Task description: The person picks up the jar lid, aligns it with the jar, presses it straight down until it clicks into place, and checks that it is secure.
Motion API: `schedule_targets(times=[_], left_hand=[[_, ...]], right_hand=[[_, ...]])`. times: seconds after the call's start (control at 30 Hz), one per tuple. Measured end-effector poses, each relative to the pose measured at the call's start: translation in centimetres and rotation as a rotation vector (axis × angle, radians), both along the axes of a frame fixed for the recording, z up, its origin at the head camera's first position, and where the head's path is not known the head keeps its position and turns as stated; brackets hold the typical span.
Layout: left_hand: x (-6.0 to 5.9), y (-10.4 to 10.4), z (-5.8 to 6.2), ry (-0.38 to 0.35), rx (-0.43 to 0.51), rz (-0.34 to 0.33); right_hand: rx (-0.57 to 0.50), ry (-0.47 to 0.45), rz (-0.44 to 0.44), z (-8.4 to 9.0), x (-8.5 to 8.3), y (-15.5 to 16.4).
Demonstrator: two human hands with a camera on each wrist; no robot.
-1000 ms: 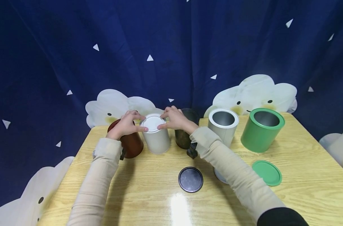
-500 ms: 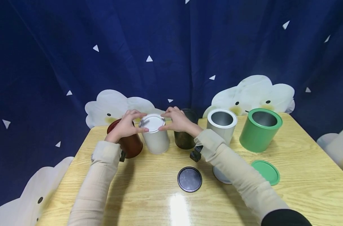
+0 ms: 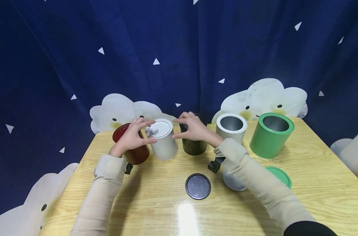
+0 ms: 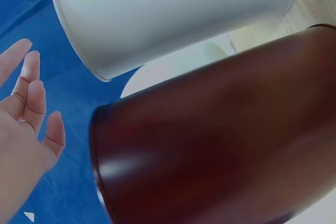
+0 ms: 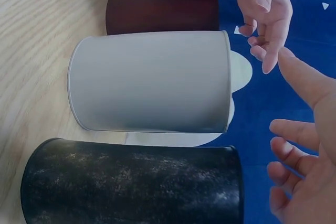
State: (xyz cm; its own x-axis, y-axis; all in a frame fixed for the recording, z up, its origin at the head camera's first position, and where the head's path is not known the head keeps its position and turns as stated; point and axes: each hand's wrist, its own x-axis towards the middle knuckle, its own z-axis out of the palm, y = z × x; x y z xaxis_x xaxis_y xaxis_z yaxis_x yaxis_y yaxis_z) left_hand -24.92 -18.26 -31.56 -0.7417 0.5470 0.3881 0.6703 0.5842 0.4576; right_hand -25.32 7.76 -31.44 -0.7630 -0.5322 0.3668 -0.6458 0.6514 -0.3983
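A white can stands upright at the back of the table, its white lid sitting on the top. Left of the lid is my left hand, thumb and index finger spread at its edge in the head view. My right hand is apart from the lid on the right, fingers spread and holding nothing. Behind my left hand stands a dark red can; a black can is partly hidden by my right hand. Both wrist views show the hands above the can tops.
Farther right stand an open white can and an open green can. On the wooden table lie a black lid, a whitish lid and a green lid, the last two partly covered by my right sleeve. A blue curtain hangs behind.
My right hand has left the white lid's edge and moved right. The left thumb and fingers have spread wider at the lid. The cans and loose lids stay in place.
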Motion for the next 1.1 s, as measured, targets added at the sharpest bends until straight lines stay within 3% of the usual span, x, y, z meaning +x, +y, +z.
schedule_targets(times=[0.33, 0.77, 1.1], left_hand=[[1.4, 0.2, -0.4, 0.088, 0.053, -0.065], [3.4, 1.1, -0.3, 0.107, 0.063, -0.092], [4.8, 1.8, -1.1, 0.125, 0.083, -0.129]], right_hand=[[-0.045, 0.039, 0.031, 0.2, 1.6, 1.7], [-0.076, 0.098, 0.077, 0.3, 3.8, 3.9], [-0.086, 0.132, 0.095, 0.2, 5.7, 5.5]])
